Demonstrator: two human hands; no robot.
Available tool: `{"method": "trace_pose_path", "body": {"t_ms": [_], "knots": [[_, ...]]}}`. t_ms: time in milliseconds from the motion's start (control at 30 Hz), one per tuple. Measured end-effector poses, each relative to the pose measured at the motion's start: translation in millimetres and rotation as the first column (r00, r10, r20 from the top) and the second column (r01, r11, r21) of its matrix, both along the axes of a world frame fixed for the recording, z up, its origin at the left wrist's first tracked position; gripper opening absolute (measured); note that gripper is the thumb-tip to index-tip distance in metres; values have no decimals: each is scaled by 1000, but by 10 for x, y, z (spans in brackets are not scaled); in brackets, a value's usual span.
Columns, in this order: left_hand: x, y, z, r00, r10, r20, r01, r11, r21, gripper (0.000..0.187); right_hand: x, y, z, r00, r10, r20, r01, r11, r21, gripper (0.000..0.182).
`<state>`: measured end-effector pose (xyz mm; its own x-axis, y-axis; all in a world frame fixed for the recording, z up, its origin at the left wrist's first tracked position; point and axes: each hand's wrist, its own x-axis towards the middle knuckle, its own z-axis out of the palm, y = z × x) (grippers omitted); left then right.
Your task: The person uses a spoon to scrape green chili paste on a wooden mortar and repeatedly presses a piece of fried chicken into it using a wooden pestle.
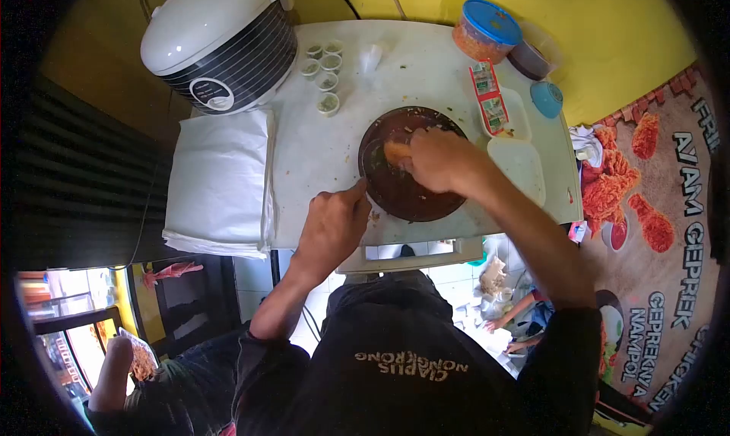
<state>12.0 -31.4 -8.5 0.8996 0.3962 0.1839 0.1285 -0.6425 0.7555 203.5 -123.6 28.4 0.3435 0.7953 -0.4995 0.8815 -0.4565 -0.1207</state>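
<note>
A dark reddish-brown round mortar (411, 196) rests on the white table, with green and pale bits on its rim and inside. My left hand (333, 225) is closed on the mortar's near-left edge, thumb against the rim. Over the bowl, my right hand (441, 160) is closed around an orange-brown pestle (396, 153), whose end points left inside the mortar. The fingers hide the rest of the pestle. Right of the mortar lie a red-edged strip of sachets (490, 98) and a white open container (517, 166).
A rice cooker (220, 48) stands at the back left, above stacked white paper (217, 181). Several small cups (328, 104) sit nearby. At the back right are a blue-lidded tub (490, 29) and a blue bowl (547, 99). Another person's arm (517, 310) shows below right.
</note>
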Motion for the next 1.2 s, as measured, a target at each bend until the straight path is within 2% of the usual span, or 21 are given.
{"method": "trace_pose_path", "body": {"t_ms": [33, 100, 133, 167, 233, 267, 367, 400, 500, 533, 633, 733, 800, 867, 933, 967, 1033, 1067, 1133, 1167, 1200], "knots": [[16, -9, -6, 1000, 2, -1, -2, 999, 46, 23, -29, -45, -52, 1000, -1, -7, 1, 1000, -1, 42], [13, 16, 9, 1000, 0, 9, -1, 995, 98, 23, -154, -220, -176, 996, -30, 88, 14, 984, 178, 38], [-17, 25, 35, 1000, 15, 3, -16, 995, 94, 21, -343, -359, -195, 990, -102, 100, 60, 932, 357, 32], [-16, 44, 55, 999, 35, 3, -35, 995, 92, 20, -255, -308, -164, 989, -95, 111, 48, 930, 364, 32], [1, 51, 30, 1000, 21, -1, -20, 995, 99, 21, -34, -204, -131, 998, 56, 32, -61, 983, 172, 29], [3, 46, 13, 1000, -11, -12, 12, 994, 105, 22, 89, -48, -16, 996, -70, -63, 71, 997, 16, 29], [66, 76, -30, 998, -17, -62, 26, 988, 151, 22, -25, -101, -31, 987, -161, 15, 159, 983, 88, 28], [72, 93, -61, 998, -15, -54, 23, 987, 162, 22, -143, -232, -307, 983, -110, 149, 67, 962, 266, 31], [66, 40, -116, 998, -8, 58, -6, 971, 240, 22, -236, -352, -47, 975, -95, 199, 18, 933, 359, 29], [92, 37, -92, 996, -27, 81, 6, 967, 254, 22, -137, -297, -58, 973, -170, 159, 116, 946, 303, 31], [151, 44, -153, 993, -61, 104, 32, 965, 259, 22, -204, -344, 212, 964, -199, 176, 132, 935, 329, 32], [213, -17, -75, 995, -73, 64, 57, 973, 224, 23, -310, -377, 184, 959, -121, 255, 10, 918, 396, 32], [237, -51, 14, 997, -77, 28, 70, 977, 200, 23, -241, -389, 82, 959, -134, 248, 34, 928, 371, 31], [217, -57, 52, 999, -30, 34, 27, 997, 77, 24, -178, -419, 49, 962, -132, 239, 44, 939, 340, 30], [172, -19, 48, 996, -6, 92, -5, 993, 121, 20, -115, -448, 82, 969, -198, 147, 142, 936, 322, 42], [154, 3, 40, 989, 9, 145, -33, 986, 162, 16, -141, -454, 98, 969, -200, 147, 145, 936, 320, 42], [153, 43, 71, 991, 14, 135, -31, 992, 120, 16, -335, -446, 189, 979, -202, 5, 183, 898, 399, 41], [152, 50, 92, 991, 26, 128, -36, 996, 81, 16, -419, -422, 70, 979, -206, 1, 189, 899, 394, 41], [151, 46, 124, 991, 49, 128, -59, 995, 77, 15, -539, -345, -202, 980, -147, 138, 68, 886, 459, 42], [149, 39, 134, 989, 72, 129, -82, 994, 77, 15, -484, -312, -199, 980, -147, 135, 71, 889, 452, 42], [148, 37, 138, 989, 73, 125, -82, 994, 67, 15, -363, -232, -98, 985, -172, 20, 155, 925, 346, 43]]}}
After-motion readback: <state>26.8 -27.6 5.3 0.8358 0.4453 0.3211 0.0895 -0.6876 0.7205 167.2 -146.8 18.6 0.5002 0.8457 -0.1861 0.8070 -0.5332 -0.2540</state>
